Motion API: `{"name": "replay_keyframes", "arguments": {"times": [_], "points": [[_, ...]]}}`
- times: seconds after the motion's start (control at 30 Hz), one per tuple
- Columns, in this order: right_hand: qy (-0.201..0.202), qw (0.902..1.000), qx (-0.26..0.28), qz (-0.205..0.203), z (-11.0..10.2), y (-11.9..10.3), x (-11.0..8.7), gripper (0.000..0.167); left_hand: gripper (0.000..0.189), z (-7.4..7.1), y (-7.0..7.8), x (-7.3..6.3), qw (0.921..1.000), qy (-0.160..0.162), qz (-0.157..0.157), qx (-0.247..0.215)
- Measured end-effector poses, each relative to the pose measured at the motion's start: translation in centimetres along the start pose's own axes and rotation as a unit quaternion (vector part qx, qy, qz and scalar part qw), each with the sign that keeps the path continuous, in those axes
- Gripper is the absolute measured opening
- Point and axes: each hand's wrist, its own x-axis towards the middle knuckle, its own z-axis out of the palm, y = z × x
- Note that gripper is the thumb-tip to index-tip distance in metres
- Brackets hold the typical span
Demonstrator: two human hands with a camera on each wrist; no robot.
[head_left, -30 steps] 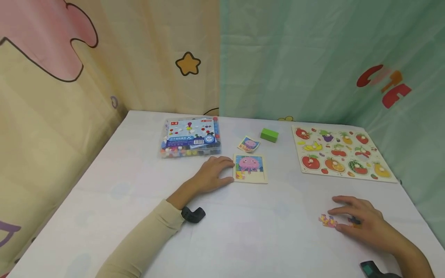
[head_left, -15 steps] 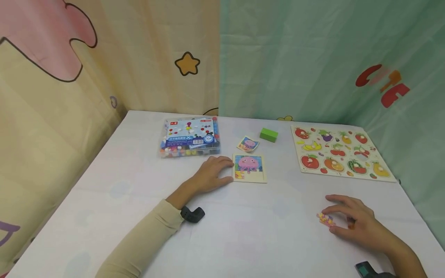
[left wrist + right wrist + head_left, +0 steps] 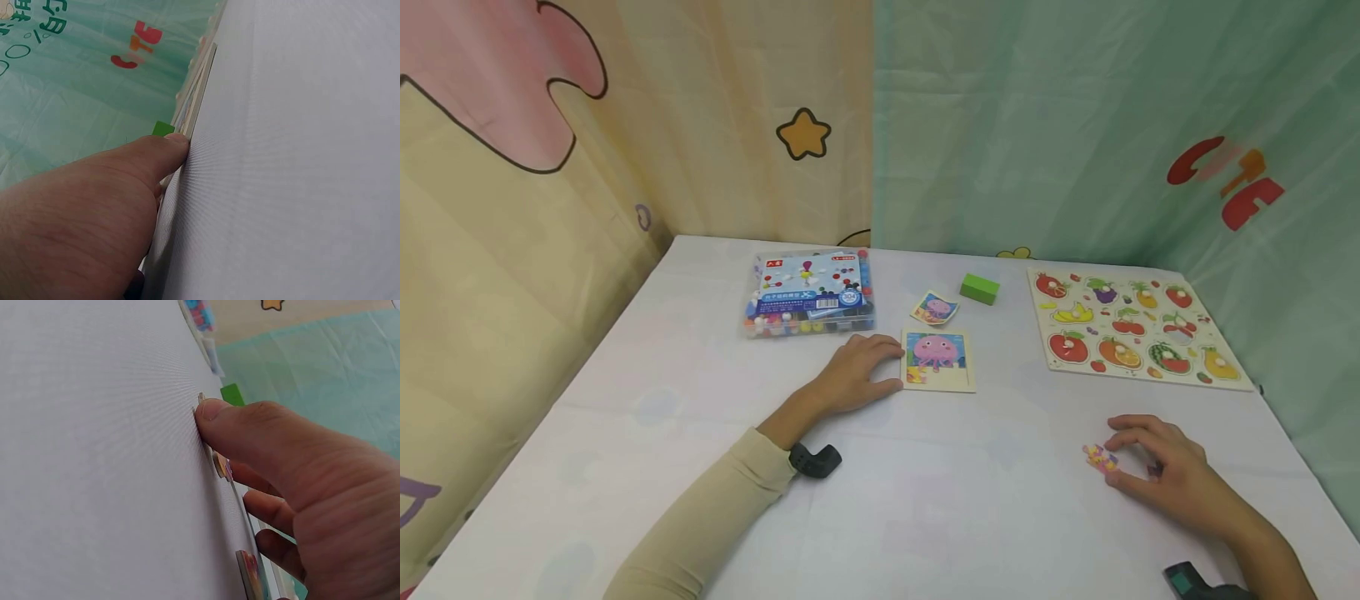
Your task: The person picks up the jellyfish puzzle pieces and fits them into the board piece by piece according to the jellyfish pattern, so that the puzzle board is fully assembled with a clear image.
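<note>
In the head view my left hand (image 3: 855,375) rests beside the square jigsaw board (image 3: 951,381), thumb and a finger touching its left edge. The board shows a pink jellyfish, and its lower right part is bare wood. In the left wrist view the thumb (image 3: 169,147) lies against the board's edge (image 3: 203,94). At the right, my right hand (image 3: 1172,467) pinches a pink and yellow jigsaw piece (image 3: 1099,457) between thumb and forefinger. Another piece (image 3: 1154,471) lies partly hidden under that hand. Two loose pieces, one upper (image 3: 221,465) and one lower (image 3: 250,575), show in the right wrist view.
Behind the board lie a small jellyfish picture card (image 3: 936,308) and a green block (image 3: 980,288). A clear box of colourful beads (image 3: 811,293) stands back left. A fruit puzzle board (image 3: 1138,329) lies back right. Curtains (image 3: 1037,125) hang behind the white table (image 3: 925,500).
The right hand has closed on the pink and yellow piece, turned it and shifted it slightly left and away from me. The left hand and the board stay where they were.
</note>
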Motion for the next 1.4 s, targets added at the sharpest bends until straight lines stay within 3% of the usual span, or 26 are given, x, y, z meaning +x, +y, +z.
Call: {"name": "replay_keyframes", "arguments": {"times": [0.37,0.5,0.83,1.17,1.4], "points": [[-0.006,0.9993,0.017,0.034,-0.09,0.19,-0.14,0.047,0.052,0.08,-0.07,-0.01,1.0000,0.000,-0.001,0.003],[-0.031,0.9993,0.005,0.022,-0.20,0.12,-0.19,0.059,0.052,0.08,-0.09,-0.04,1.0000,0.002,0.003,0.002],[-0.045,0.9989,-0.007,0.008,-0.28,0.13,-0.36,0.062,0.052,0.32,-0.26,-0.02,1.0000,0.002,0.007,0.003],[0.007,0.9993,-0.022,-0.030,-0.14,0.35,0.13,0.057,0.053,0.21,-0.28,0.03,1.0000,-0.002,0.001,0.001],[0.014,0.9991,-0.015,-0.037,-0.16,0.38,0.29,0.054,0.053,0.13,-0.26,0.05,1.0000,-0.002,0.001,-0.002]]}}
